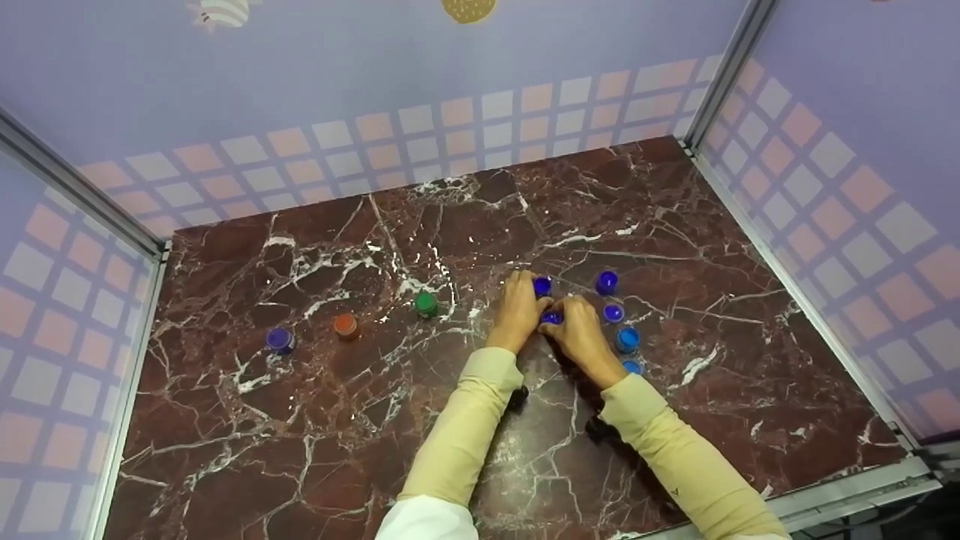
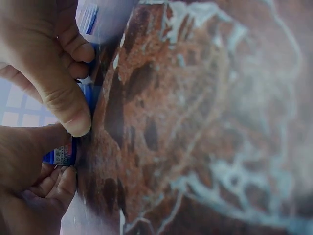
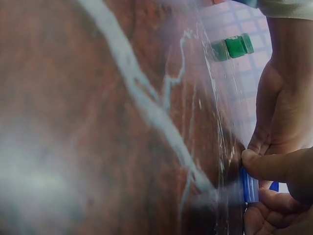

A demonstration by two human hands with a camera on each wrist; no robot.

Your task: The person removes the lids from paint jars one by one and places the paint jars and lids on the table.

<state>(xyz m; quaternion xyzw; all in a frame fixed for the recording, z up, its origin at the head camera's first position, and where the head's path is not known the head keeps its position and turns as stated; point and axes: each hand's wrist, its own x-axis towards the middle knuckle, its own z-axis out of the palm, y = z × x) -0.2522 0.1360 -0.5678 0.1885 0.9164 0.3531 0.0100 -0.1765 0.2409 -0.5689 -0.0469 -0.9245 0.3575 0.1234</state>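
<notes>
My left hand (image 1: 517, 309) holds a small deep-blue paint jar (image 1: 541, 286) on the marbled table, its thumb and fingers at the jar's side. A printed label shows on that jar (image 2: 60, 155) in the left wrist view. Just nearer to me, my right hand (image 1: 581, 330) pinches a small round blue lid (image 1: 552, 318) between thumb and fingers, down by the tabletop. In the right wrist view the lid (image 3: 250, 186) shows edge-on below the right thumb (image 3: 266, 165). Fingers cover part of both things.
To the right are a deep-blue jar (image 1: 607, 283), a deep-blue lid (image 1: 613, 313), a light-blue jar (image 1: 628, 340) and a light-blue lid (image 1: 633, 367) by the right wrist. Green (image 1: 426, 304), orange (image 1: 346, 325) and purple (image 1: 280, 340) jars stand left. Patterned panels (image 1: 832, 172) enclose the table (image 1: 360, 465).
</notes>
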